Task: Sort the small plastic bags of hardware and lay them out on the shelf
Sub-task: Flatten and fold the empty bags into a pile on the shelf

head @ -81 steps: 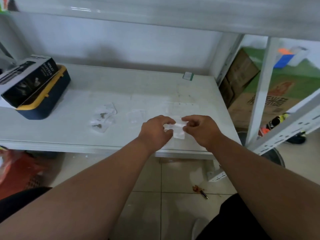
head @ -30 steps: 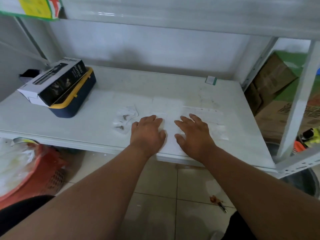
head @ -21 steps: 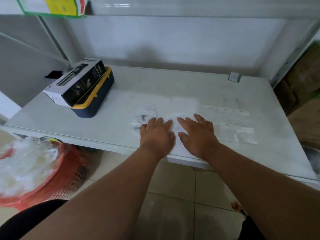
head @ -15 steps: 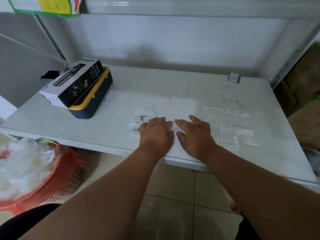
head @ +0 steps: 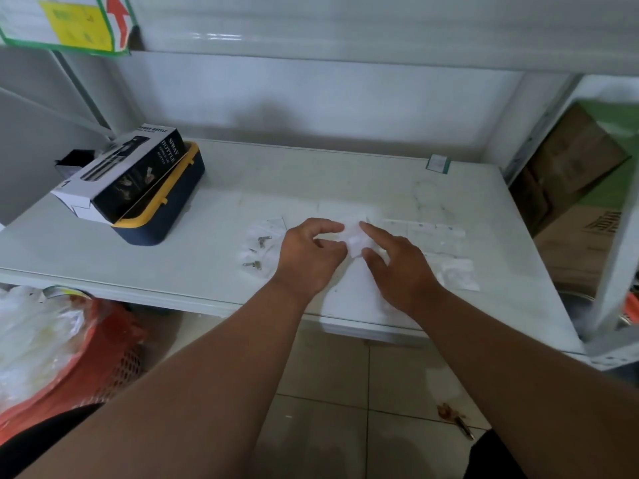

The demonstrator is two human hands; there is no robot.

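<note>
On the white shelf, my left hand and my right hand meet over a small clear plastic bag, and the fingertips of both pinch it just above the shelf. To the left of my left hand lie a few clear bags with small metal hardware inside. To the right, several flat clear bags lie in rows. My hands hide part of the stack under them.
A black and white spray bottle box rests on a navy and yellow case at the shelf's left. A small green-edged label sits at the back right. Below left stands a red basket with plastic; cardboard boxes stand right.
Both hands were pressed flat on the bags; now their fingers have curled and lifted one small bag between them. The view has shifted slightly.
</note>
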